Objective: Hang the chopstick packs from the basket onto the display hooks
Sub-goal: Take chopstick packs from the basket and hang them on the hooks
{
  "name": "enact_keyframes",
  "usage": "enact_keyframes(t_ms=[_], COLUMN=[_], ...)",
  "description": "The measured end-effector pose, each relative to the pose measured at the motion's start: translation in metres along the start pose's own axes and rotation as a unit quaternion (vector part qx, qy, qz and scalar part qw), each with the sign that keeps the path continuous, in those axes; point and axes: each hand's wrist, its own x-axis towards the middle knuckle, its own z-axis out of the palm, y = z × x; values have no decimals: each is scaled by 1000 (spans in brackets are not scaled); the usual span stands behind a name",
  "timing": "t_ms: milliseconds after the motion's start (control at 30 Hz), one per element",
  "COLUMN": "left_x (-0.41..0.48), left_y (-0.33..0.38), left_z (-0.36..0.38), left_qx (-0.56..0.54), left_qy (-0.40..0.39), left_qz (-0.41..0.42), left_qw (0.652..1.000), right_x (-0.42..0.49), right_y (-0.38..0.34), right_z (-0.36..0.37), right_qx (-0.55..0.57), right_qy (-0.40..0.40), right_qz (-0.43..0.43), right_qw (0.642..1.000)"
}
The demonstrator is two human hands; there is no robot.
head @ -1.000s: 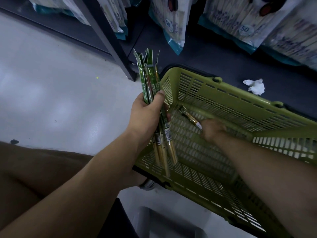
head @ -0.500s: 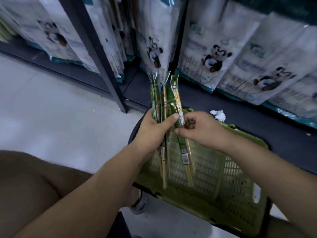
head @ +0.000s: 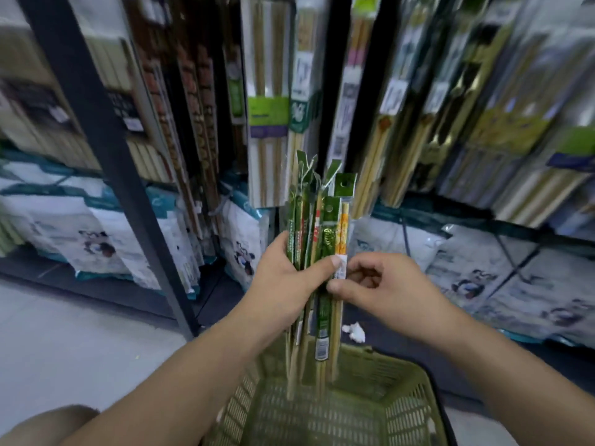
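Observation:
My left hand [head: 283, 284] grips an upright bundle of several chopstick packs [head: 314, 239], green headers with hang holes at the top, stick tips pointing down over the basket. My right hand [head: 383, 286] pinches the rightmost pack with the orange band [head: 342, 233] at its white label, thumb and fingers curled against the bundle. The green plastic basket [head: 402, 410] stands on the floor below the hands; its visible bottom shows no packs. The display above holds rows of hanging chopstick packs [head: 270, 101]; the hooks themselves are hidden or blurred.
A black shelf upright [head: 106, 149] slants down the left. White panda-printed bags [head: 99, 239] fill the bottom shelf on both sides. A crumpled white tissue [head: 354, 331] lies on the dark shelf base behind the basket. My knee shows at bottom left.
My right hand lifted a pack out of the basket and brought it to the bundle in my left hand. Both hands rose, and the view tilted up from the basket to the hanging display.

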Motion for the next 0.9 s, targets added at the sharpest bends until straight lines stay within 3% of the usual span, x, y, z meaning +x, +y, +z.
enact_keyframes(t_ms=[133, 233, 467, 900], left_x=[19, 35, 61, 77], left_y=[44, 70, 116, 127], left_z=[12, 26, 51, 57], left_qx=[10, 8, 3, -48], left_qy=[-40, -51, -97, -37], left_qz=[42, 81, 137, 134], left_qw=[998, 995, 986, 989], right_x=[8, 19, 44, 72], right_y=[-40, -71, -105, -118], right_z=[-57, -92, -132, -164], right_qx=[70, 102, 51, 111], right_qy=[168, 241, 295, 382], right_qz=[-37, -72, -115, -93], right_qw=[983, 963, 947, 913])
